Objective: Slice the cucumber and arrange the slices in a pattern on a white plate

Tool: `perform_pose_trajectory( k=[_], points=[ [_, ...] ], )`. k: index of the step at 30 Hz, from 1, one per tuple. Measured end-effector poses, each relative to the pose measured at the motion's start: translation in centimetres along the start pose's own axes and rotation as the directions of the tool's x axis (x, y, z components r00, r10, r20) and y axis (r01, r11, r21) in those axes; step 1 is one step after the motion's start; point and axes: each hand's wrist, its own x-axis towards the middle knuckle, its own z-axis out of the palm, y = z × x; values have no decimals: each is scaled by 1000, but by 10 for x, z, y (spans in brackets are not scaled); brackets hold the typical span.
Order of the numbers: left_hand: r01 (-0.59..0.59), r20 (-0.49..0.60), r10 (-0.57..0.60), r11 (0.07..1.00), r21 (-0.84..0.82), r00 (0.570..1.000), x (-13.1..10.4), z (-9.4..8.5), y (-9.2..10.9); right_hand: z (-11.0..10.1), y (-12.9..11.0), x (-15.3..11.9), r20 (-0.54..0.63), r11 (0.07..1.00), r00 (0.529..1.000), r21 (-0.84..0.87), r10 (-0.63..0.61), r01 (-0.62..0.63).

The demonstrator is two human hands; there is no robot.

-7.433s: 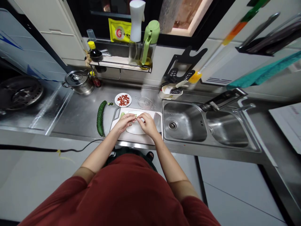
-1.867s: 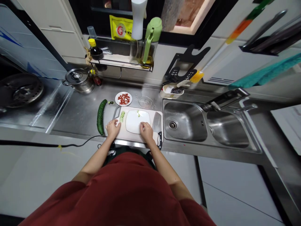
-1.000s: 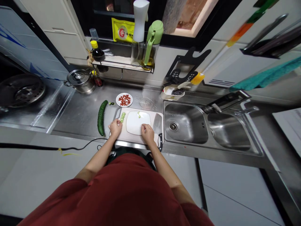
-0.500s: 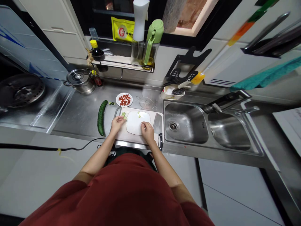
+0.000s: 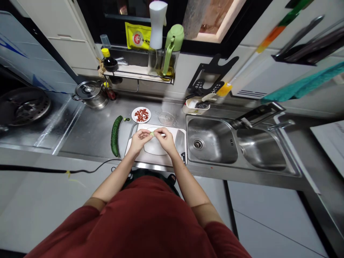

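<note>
My left hand [image 5: 138, 141] and my right hand [image 5: 166, 140] meet above a white plate [image 5: 155, 149], fingertips pinching pale green cucumber slices [image 5: 152, 134] between them. How many slices are held I cannot tell. The plate stands on a light cutting board [image 5: 142, 157]; my hands hide its far part. A knife lies on the board's right side, its broad blade [image 5: 180, 140] beside my right hand and its black handle [image 5: 184, 157] toward me. Left of the board rests a whole dark green cucumber [image 5: 115, 136], with small cut cucumber ends [image 5: 126, 119] near its far tip.
Behind the board are a small plate [image 5: 133, 115] of chopped red bits and a clear round dish [image 5: 166, 118]. The steel double sink [image 5: 212, 143] is at the right. A lidded pot [image 5: 91, 95] and a stove burner [image 5: 27, 107] stand left. Bottles line a wall rack [image 5: 134, 73].
My left hand has moved right from the board's left side, and my right hand has moved up and left. They now come together over the plate on the cucumber slices.
</note>
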Motion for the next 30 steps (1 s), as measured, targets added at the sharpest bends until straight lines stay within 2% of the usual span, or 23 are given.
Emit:
perform_pose_trajectory(
  k=[5, 8, 9, 11, 13, 14, 17, 22, 26, 30],
  points=[
    [12, 30, -11, 1000, -25, 999, -1, 3, 4, 1, -10, 5, 35, 999, 999, 55, -2, 0],
    [131, 74, -121, 981, -146, 990, -5, 4, 5, 0, -10, 6, 40, 991, 999, 127, 29, -34],
    [207, 114, -187, 957, -204, 976, -6, 5, 5, -1, -11, 7, 43, 989, 999, 142, 26, -32],
    [379, 232, -316, 871, -314, 920, -8, 8, 7, -3, -12, 8, 50, 988, 999, 157, 3, -11],
    [497, 341, -380, 776, -387, 860, -8, 12, 9, -5, -14, 9, 47, 986, 999, 167, -25, 17],
    [524, 371, -387, 745, -413, 844, -8, 14, 11, -5, -15, 9, 43, 985, 998, 172, -37, 29],
    [520, 395, -359, 720, -459, 846, -6, 19, 16, -6, -17, 9, 42, 983, 998, 181, -52, 44],
    [497, 408, -329, 753, -430, 852, -6, 18, 22, -8, -21, 8, 35, 989, 996, 132, -77, 72],
    [495, 446, -294, 745, -446, 845, -7, 15, 22, -11, -26, 6, 27, 988, 991, 88, -130, 127],
    [468, 415, -290, 771, -433, 862, -6, 11, 25, -15, -33, 4, 34, 989, 989, 39, -146, 144]
  ],
)
